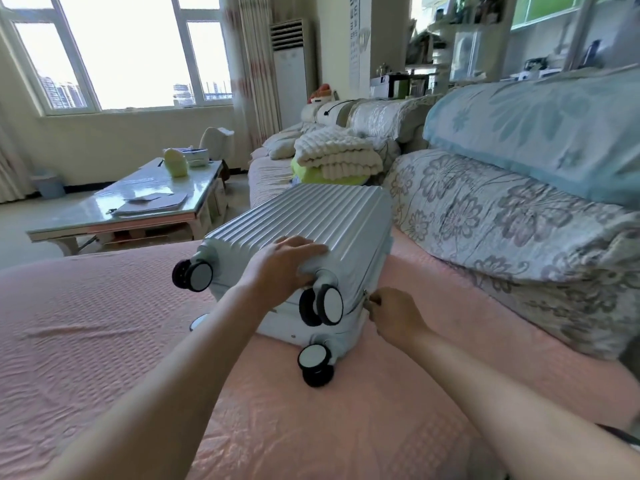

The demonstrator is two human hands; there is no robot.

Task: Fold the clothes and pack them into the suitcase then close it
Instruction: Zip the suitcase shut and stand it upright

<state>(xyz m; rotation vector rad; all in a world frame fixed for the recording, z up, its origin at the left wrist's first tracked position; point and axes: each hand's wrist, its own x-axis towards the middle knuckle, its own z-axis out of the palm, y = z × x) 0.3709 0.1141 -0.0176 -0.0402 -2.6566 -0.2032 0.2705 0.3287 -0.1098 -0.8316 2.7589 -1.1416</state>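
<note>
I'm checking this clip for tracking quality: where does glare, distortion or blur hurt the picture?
Head view: the big window is blown out white, backlighting the room; the glossy glass-topped coffee table mirrors that glare; wide-angle bending stretches both forearms at the edges; the cluttered shelves are soft; the ribbed silver suitcase and both hands, left hand, right hand, stay reasonably sharp.
</note>
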